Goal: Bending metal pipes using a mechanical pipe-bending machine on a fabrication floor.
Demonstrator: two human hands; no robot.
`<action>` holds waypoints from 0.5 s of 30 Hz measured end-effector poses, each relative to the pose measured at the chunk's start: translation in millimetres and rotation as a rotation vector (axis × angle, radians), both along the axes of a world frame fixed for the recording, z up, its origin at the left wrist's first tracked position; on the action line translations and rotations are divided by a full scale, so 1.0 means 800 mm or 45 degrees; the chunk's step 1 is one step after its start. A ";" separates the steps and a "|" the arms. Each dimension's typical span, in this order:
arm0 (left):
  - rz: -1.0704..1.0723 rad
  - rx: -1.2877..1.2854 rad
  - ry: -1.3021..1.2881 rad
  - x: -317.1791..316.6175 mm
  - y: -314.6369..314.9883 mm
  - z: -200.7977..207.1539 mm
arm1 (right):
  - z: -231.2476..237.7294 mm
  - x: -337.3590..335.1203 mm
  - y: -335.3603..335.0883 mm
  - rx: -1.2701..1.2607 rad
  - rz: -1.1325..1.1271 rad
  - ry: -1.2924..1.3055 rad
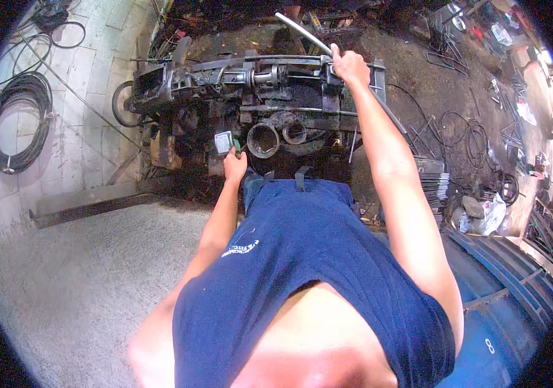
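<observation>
My right hand point(352, 66) is wrapped round a long, straight metal rod point(301, 33). The rod slants from the upper middle down to the right, over the right end of a dark, greasy machine point(224, 77) with parallel bars. Lower and to the left, my left hand point(235, 165) is closed on a small green-handled tool with a pale, squarish head point(224, 142); its exact kind cannot be made out. Just right of that hand are two round, open-mouthed containers point(263, 141), one larger than the other, at the machine's near side.
A coil of black cable point(17, 123) hangs on the pale wall at left. Rough grey concrete point(95, 271) spreads at lower left. On the right, the dark floor holds loose rods and wire point(470, 139), stacked metal strips point(433, 184) and a plastic bag point(491, 216). Blue metal panels point(496, 297) fill the lower right.
</observation>
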State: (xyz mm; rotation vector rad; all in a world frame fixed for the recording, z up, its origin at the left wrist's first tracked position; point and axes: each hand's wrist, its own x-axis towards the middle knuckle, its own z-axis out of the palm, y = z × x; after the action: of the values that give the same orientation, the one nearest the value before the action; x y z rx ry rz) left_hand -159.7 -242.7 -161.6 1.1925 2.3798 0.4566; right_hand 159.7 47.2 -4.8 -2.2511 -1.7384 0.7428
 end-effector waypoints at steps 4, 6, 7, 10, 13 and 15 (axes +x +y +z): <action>0.021 -0.047 -0.069 0.003 0.003 0.008 | -0.001 0.001 0.000 -0.004 -0.006 0.018; 0.001 -0.049 -0.020 0.002 0.002 0.005 | -0.002 -0.001 -0.001 0.083 0.016 -0.043; -0.017 -0.048 0.028 0.000 0.001 0.001 | -0.002 -0.003 -0.001 0.085 0.016 -0.042; -0.022 -0.044 0.000 -0.005 0.002 -0.004 | 0.000 -0.008 -0.004 0.097 0.021 -0.045; -0.024 -0.094 -0.007 -0.003 0.005 -0.001 | 0.001 -0.009 -0.006 0.099 0.023 -0.044; -0.010 -0.078 -0.015 -0.001 0.002 0.001 | -0.002 -0.009 -0.005 0.079 0.025 -0.039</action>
State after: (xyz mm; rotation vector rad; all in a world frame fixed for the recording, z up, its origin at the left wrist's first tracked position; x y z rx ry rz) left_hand -160.5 -240.8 -161.1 1.1680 2.3611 0.3844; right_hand 152.5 43.1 -6.6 -2.2193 -1.7746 0.6524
